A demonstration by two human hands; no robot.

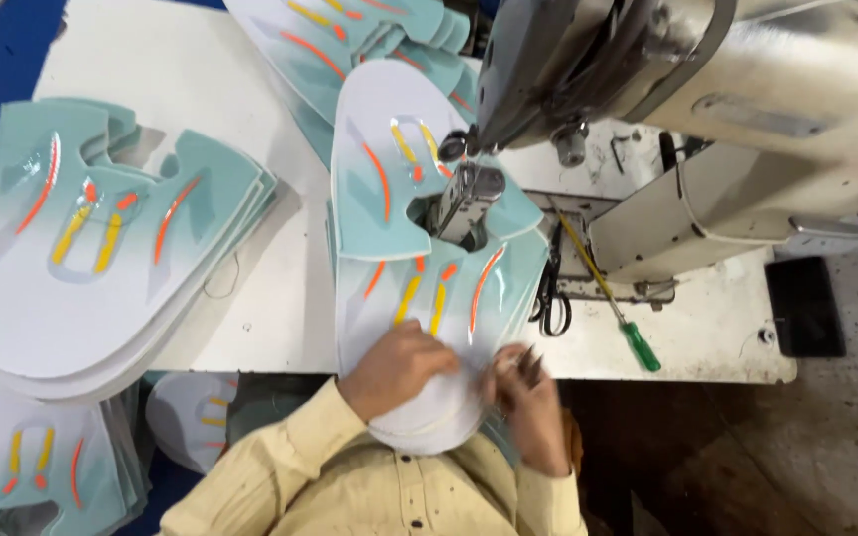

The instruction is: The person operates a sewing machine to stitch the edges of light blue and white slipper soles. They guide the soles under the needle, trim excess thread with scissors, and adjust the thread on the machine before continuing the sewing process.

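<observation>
While one upper (pixel 404 189) lies under the sewing machine (pixel 647 109) foot, another upper (pixel 439 298) is held at the table (pixel 250 328) edge: left hand (pixel 399 367) pressed flat, right hand (pixel 528 397) pinching its rim. Stacks (pixel 91 248) lie beside, seemingly unstitched.

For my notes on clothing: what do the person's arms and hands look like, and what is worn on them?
Both hands are bare: left hand, right hand. No gloves or rings can be seen. The arms wear long pale yellow shirt sleeves with fine stripes, reaching to the wrists. The shirt has dark buttons.
</observation>
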